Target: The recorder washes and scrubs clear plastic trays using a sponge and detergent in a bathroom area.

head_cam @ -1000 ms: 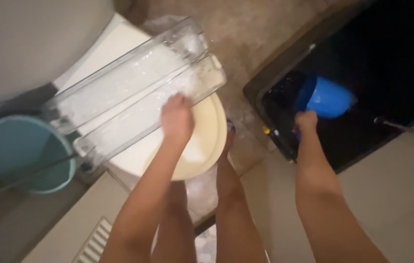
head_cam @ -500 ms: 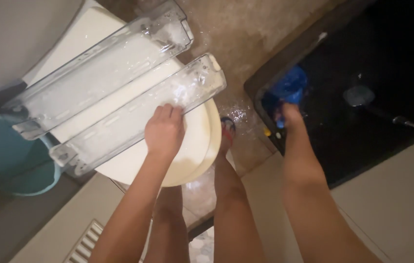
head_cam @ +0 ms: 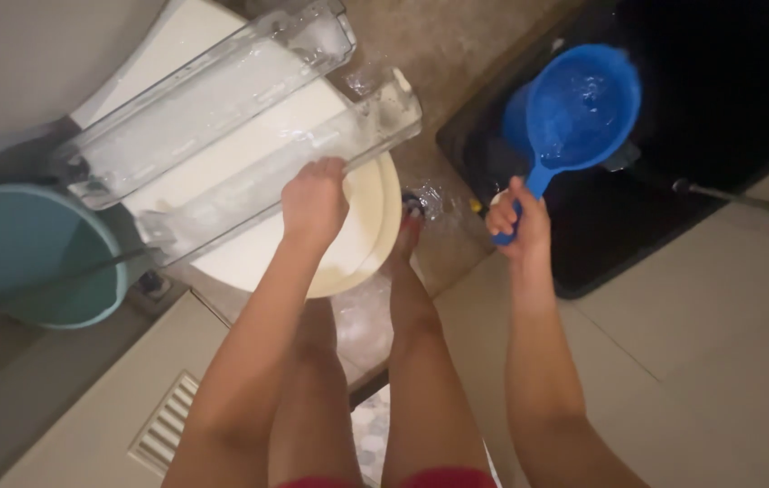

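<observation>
The left hand (head_cam: 312, 201) grips the edge of a clear tray (head_cam: 285, 172) lying across the closed toilet lid (head_cam: 362, 235), beside a second clear tray (head_cam: 204, 99). The right hand (head_cam: 515, 217) is closed around the handle of a blue dipper (head_cam: 579, 108), held over the dark tub (head_cam: 719, 99). A teal bucket (head_cam: 32, 258) stands left.

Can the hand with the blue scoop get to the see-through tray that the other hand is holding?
Probably yes. The right hand holds the scoop up beside the tray, apart from it, with nothing between. The left hand grips the tray's near edge.
</observation>
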